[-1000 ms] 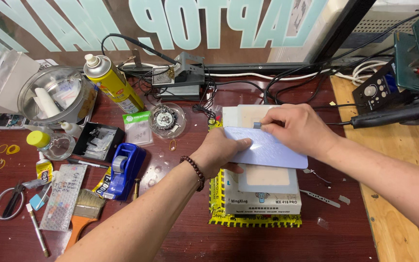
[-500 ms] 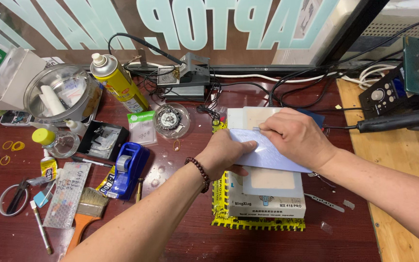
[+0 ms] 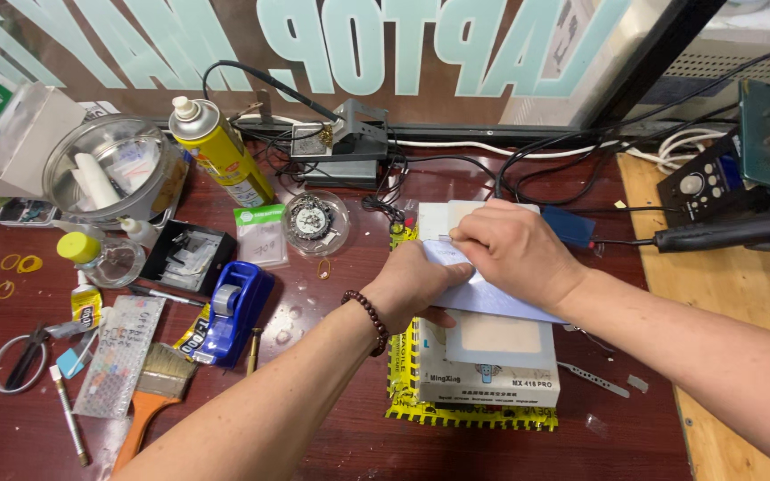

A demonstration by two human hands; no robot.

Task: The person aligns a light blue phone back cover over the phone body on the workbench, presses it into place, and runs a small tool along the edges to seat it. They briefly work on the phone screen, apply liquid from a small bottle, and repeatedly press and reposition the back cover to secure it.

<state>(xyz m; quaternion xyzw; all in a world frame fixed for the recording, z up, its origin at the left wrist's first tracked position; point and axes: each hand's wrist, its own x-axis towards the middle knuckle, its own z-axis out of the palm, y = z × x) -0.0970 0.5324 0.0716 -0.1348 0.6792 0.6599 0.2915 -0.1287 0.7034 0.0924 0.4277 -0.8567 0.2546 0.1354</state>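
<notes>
- Pale blue sheet (image 3: 501, 298) lies flat on the white heating plate (image 3: 492, 356), at the middle of the dark red worktop (image 3: 331, 428); its long axis runs left to right.
- My right hand (image 3: 514, 249) presses on it from above, fingers together.
- My left hand (image 3: 421, 285) holds its left edge, fingers curled; it is equally near.

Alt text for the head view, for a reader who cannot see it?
Both hands, left hand and right hand, press a pale flat sheet onto a white box-shaped device on a cluttered dark red table. A blue tape dispenser and a yellow spray can sit to the left.
</notes>
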